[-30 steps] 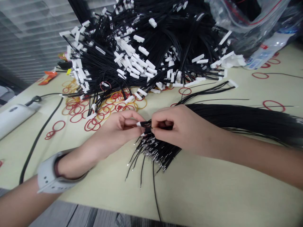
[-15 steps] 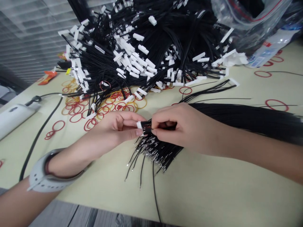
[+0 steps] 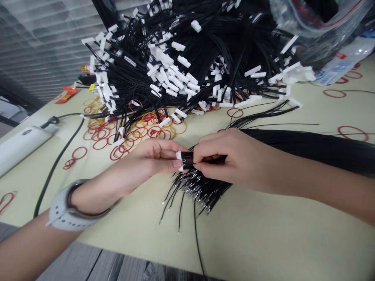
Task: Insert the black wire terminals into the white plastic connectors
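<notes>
A white connector housing (image 3: 179, 159) is pinched between the thumb and fingers of my left hand (image 3: 159, 156), with black wires running out of its right side. Close beside it, my right hand (image 3: 228, 154) is closed, its thumb and forefinger pinching black wires (image 3: 189, 159) near the housing. How many wires those fingertips hold is hidden. Beneath both hands lies a thick bundle of loose black wires (image 3: 293, 144), whose bare metal crimped ends (image 3: 199, 189) fan out toward the table's front.
Behind my hands rises a big heap of black cables with white connectors (image 3: 172, 76). Red and yellow rubber bands (image 3: 140, 128) are scattered before it. A white power strip (image 3: 26, 146) lies left; a bottle (image 3: 340, 64) and plastic bag (image 3: 319, 33) sit back right on the table (image 3: 278, 238).
The view has shifted, so everything appears slightly further right. My left hand has turned the housing a little, showing more of its slotted face. Both hands keep their pinch.
</notes>
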Action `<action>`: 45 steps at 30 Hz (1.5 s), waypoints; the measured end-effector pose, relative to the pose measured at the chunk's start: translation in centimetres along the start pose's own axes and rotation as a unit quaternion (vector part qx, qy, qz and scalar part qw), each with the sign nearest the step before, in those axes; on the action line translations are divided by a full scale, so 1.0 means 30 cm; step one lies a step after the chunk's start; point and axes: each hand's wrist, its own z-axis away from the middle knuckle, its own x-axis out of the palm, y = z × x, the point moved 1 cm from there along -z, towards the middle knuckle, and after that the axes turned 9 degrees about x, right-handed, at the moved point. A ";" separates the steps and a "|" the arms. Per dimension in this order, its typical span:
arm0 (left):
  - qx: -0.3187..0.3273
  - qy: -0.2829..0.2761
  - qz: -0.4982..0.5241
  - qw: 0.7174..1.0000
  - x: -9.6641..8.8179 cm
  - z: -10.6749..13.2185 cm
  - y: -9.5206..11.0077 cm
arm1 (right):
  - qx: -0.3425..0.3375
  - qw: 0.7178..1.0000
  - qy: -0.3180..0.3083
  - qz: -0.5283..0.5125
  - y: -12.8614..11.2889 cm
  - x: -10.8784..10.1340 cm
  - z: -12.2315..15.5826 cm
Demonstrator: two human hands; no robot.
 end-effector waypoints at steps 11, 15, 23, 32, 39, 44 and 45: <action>0.060 0.085 -0.117 0.988 0.041 0.017 -0.007 | 0.131 0.989 0.053 -0.034 -0.013 0.040 0.003; 0.077 0.104 -0.141 0.981 0.056 0.026 -0.006 | 0.141 0.987 0.068 -0.041 -0.012 0.052 0.001; 0.081 0.121 -0.168 0.975 0.068 0.023 -0.009 | 0.131 0.986 0.094 -0.045 -0.011 0.081 0.004; 0.085 0.060 -0.157 0.982 0.033 0.004 -0.004 | 0.145 0.983 0.077 -0.088 -0.017 0.061 0.002; 0.059 0.033 -0.078 0.995 0.004 -0.008 -0.018 | 0.143 0.982 0.062 -0.105 0.002 0.024 0.009; 0.049 0.026 -0.062 0.997 0.001 -0.008 -0.016 | 0.075 0.993 0.095 -0.006 0.000 0.030 0.014; 0.048 0.027 -0.062 0.997 0.004 -0.008 -0.015 | 0.063 0.993 0.098 0.013 -0.003 0.034 0.014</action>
